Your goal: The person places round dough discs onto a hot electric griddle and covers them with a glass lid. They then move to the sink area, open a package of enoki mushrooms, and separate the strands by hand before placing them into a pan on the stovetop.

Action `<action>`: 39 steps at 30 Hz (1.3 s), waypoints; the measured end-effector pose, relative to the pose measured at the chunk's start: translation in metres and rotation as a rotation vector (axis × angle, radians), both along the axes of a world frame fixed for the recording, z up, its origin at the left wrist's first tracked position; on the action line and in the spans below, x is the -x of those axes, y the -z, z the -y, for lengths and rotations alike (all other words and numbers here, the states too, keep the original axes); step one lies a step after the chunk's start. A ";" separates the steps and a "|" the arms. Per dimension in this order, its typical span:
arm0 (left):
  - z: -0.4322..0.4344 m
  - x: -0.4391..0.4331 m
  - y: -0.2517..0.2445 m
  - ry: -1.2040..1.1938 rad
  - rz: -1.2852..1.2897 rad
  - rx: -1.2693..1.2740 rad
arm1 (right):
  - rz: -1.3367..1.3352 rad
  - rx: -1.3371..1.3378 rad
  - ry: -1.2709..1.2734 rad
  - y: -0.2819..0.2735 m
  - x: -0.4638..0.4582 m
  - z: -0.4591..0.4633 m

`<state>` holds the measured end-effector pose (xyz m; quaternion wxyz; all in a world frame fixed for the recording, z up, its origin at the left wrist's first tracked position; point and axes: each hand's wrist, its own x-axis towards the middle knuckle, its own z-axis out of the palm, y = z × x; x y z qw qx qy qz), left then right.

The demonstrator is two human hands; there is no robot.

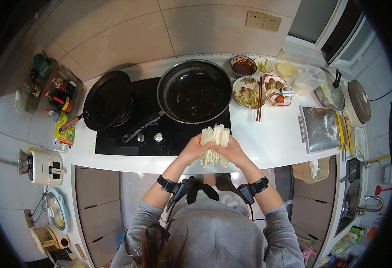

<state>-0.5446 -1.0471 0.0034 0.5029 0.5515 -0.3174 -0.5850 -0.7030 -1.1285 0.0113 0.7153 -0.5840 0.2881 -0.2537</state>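
Observation:
My left hand [194,148] and my right hand [232,150] grip a bunch of white enoki mushrooms [216,136] from both sides, thumbs meeting across its middle. Its pale strands fan out above my fingers and hang loose below them. I hold the bunch over the front edge of the black cooktop [182,144], close to the worktop's rim. Just beyond it sits a large black frying pan [196,93], its surface wet and shiny with a few small bits in it. The pan's handle [142,127] points toward the front left.
A second pan [107,100] leans tilted on the left burner. To the right stand a bowl of dark sauce [243,66], a plate of chopped aromatics [247,92] with chopsticks [259,100] across its edge, and scissors [287,92] on a dish. A metal board [321,129] lies farther right.

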 end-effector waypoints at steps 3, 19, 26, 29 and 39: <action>-0.001 -0.001 0.000 -0.017 -0.035 0.062 | -0.027 -0.080 0.010 0.003 0.005 0.002; 0.001 -0.003 0.001 0.032 0.114 0.062 | -0.060 -0.101 0.082 0.011 -0.001 0.001; 0.001 -0.008 0.012 0.085 0.395 0.072 | -0.086 0.013 0.095 0.013 0.000 0.001; -0.007 -0.022 0.007 0.002 0.275 0.028 | -0.199 0.022 0.153 0.008 0.011 0.009; -0.003 0.002 -0.005 0.044 0.081 0.070 | -0.063 -0.237 0.005 -0.003 0.009 0.001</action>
